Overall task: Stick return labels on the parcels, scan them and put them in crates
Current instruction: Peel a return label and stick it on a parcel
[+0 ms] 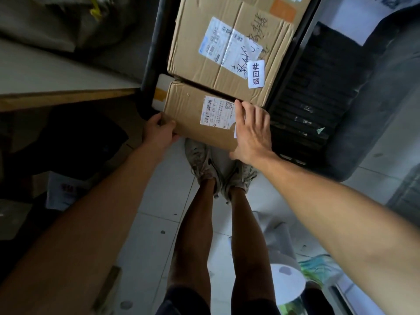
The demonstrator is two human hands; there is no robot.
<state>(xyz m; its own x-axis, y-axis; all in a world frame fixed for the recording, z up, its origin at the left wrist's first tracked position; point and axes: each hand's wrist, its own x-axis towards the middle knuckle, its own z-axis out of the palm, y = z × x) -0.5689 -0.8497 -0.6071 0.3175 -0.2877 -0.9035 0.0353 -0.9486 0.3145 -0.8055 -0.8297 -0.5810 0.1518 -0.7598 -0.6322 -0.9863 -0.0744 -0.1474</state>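
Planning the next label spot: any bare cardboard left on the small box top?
Bare patch: the small box top between the left hand gripping its left corner and the shipping label. Crowded: the right side, where the right hand presses flat, overlapping that label; the big box butts against the far edge.

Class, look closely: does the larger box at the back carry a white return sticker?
Yes, a white return sticker sits on the larger box, near its shipping label.
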